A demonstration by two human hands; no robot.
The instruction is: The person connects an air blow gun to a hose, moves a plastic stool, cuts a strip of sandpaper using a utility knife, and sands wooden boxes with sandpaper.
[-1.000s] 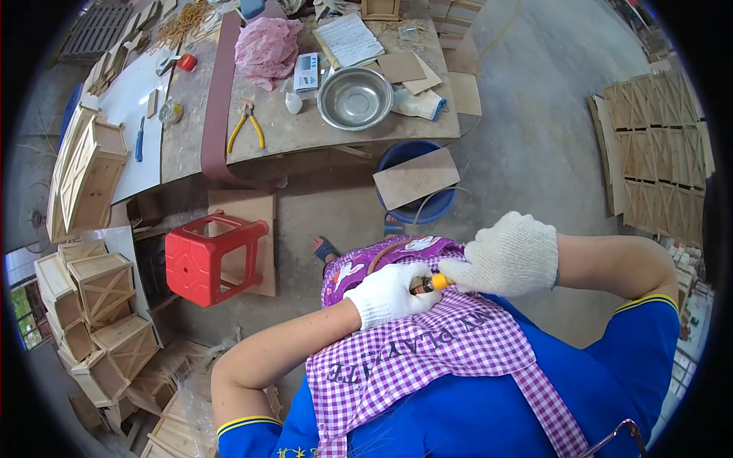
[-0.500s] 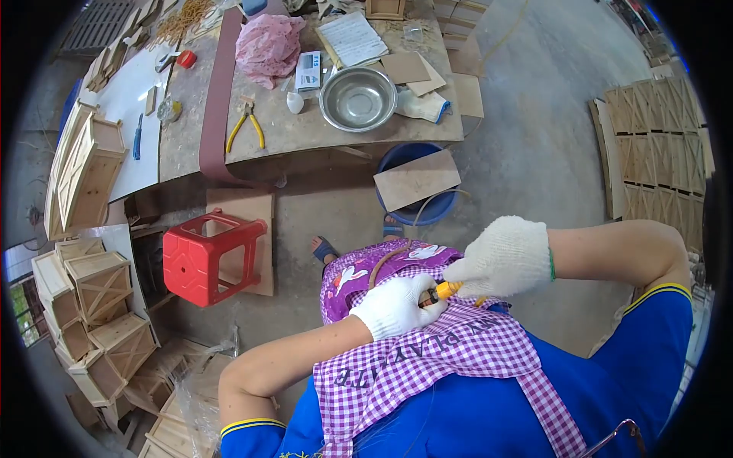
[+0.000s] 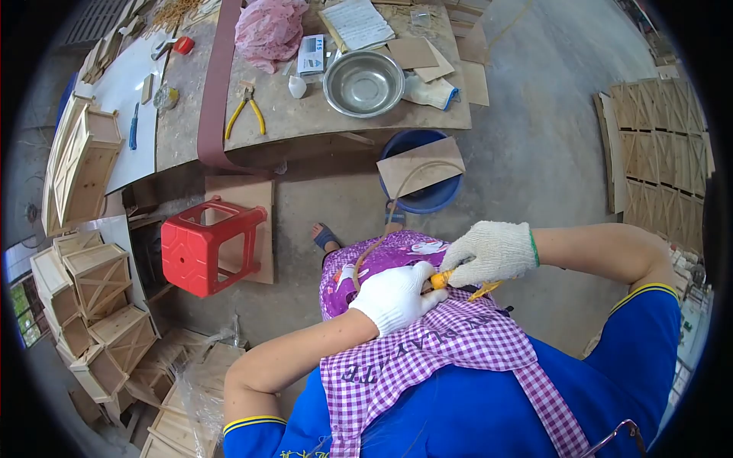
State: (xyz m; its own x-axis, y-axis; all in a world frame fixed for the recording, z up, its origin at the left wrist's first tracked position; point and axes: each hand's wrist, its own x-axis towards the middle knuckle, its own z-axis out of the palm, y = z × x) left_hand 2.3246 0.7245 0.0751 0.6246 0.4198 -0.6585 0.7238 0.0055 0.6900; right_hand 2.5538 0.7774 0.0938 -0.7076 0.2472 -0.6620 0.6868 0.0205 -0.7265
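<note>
In the head view, my left hand [image 3: 389, 300], in a white glove, is closed around a yellow-orange fitting [image 3: 440, 279] with a dark part, held in front of my apron [image 3: 427, 336]. A thin brown hose [image 3: 374, 252] loops up from beside the tub to this hand; where it joins is hidden. My right hand [image 3: 492, 253], in a cream knit glove, has its fingertips pinched on the fitting's other end. Beneath its palm a yellow piece [image 3: 485, 290] sticks out, its shape partly covered.
A worktable [image 3: 305, 126] ahead carries a steel bowl [image 3: 364, 84], yellow-handled pliers [image 3: 245, 112] and a pink plastic bag [image 3: 269, 33]. Beneath its edge stands a blue tub [image 3: 431, 200] with a board [image 3: 418, 169] across it. A red stool [image 3: 210, 246] and wooden crates [image 3: 99, 278] are left.
My right hand has turned, so its fingertips now show on the fitting. More of the yellow piece shows under it. The hose has risen into a higher loop over the board.
</note>
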